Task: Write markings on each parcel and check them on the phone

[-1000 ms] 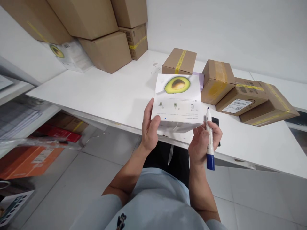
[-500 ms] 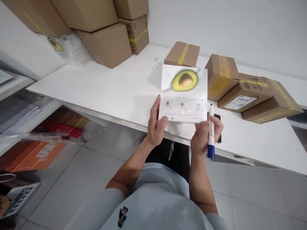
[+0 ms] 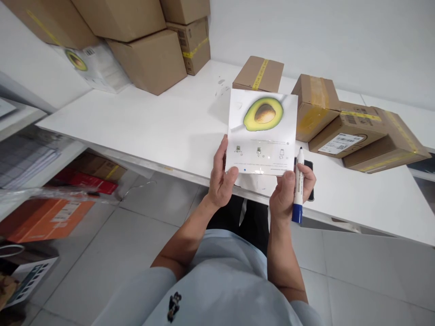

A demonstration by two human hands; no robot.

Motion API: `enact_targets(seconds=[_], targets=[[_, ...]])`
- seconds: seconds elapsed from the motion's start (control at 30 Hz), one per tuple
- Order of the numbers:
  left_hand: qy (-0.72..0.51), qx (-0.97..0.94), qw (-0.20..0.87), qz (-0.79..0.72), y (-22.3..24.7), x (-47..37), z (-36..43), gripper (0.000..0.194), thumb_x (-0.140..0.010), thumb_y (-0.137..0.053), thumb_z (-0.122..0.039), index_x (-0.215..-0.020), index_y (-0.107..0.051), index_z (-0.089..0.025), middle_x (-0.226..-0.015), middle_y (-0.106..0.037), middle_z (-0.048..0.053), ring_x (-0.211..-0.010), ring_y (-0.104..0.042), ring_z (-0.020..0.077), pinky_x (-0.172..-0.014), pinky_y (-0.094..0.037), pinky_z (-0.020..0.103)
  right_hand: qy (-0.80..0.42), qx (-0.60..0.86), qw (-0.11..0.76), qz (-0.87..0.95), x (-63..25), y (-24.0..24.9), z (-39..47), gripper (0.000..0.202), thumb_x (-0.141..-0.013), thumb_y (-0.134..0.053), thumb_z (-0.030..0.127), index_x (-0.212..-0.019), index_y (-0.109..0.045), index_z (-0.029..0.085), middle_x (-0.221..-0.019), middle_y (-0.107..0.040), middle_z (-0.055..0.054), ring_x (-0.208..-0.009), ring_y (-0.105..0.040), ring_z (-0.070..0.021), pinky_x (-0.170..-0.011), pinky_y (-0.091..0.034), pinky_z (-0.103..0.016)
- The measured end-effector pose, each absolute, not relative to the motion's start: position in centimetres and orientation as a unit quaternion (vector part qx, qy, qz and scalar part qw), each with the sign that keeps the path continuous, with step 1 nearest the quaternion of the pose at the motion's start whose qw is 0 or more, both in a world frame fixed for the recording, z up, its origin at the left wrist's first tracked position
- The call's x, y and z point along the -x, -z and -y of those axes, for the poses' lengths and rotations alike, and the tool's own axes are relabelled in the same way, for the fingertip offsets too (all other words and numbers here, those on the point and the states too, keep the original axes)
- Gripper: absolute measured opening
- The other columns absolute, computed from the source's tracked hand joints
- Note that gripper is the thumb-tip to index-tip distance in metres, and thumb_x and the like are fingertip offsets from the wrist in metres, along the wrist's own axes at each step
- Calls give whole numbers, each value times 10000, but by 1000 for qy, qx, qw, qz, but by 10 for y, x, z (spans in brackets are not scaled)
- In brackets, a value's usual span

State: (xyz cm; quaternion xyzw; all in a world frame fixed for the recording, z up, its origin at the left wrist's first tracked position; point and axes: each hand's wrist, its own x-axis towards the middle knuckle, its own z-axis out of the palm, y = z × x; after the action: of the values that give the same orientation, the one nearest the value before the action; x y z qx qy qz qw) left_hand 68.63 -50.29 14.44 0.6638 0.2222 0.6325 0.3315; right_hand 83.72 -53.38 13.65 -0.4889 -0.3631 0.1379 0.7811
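Observation:
A white box (image 3: 263, 140) printed with a halved avocado is held up in front of me, above the table's near edge. My left hand (image 3: 221, 179) grips its lower left corner, thumb on the front face. At the lower right corner, my right hand (image 3: 291, 190) pinches the box with its thumb. The same hand also holds an uncapped marker (image 3: 299, 183), black tip upward and blue end down, between its fingers. Behind that hand a dark phone-like object (image 3: 310, 164) lies on the table, partly hidden.
Several taped cardboard boxes (image 3: 346, 129) stand on the white table (image 3: 163, 117) at the right, with another carton (image 3: 260, 74) behind the held box. Stacked cartons (image 3: 147, 61) and an avocado-printed package (image 3: 98, 68) fill the back left. Shelves (image 3: 23, 120) and an orange box (image 3: 47, 222) are at far left.
The white box has tilted slightly, its face turned a little more toward me. Both hands keep their hold, and the marker stays in the right hand. The view has shifted slightly.

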Motion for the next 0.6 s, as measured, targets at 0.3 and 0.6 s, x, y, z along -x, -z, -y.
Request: enact_targets(seconds=[0.3, 0.6], targets=[[-635, -664, 334, -211, -142, -687, 505, 586, -1016, -468, -419, -1562, -256, -431, -1691, -230, -47, -1579, -181, 268, -1299, -221, 538, -132, 489, 785, 355, -834, -134, 534, 435, -842, -598, 528, -1196, -521, 287, -1010, -562, -32, -980, -650, -217, -821, -570, -434], [-646, -653, 331, -215, -136, -686, 503, 570, -993, -503, -449, -1530, -315, -420, -1667, -294, -26, -1564, -233, 282, -1275, -273, 547, -137, 483, 786, 361, -834, -124, 535, 435, -835, -599, 506, -1204, -520, 289, -1025, -564, -31, -972, -650, -213, -810, -565, -417]])
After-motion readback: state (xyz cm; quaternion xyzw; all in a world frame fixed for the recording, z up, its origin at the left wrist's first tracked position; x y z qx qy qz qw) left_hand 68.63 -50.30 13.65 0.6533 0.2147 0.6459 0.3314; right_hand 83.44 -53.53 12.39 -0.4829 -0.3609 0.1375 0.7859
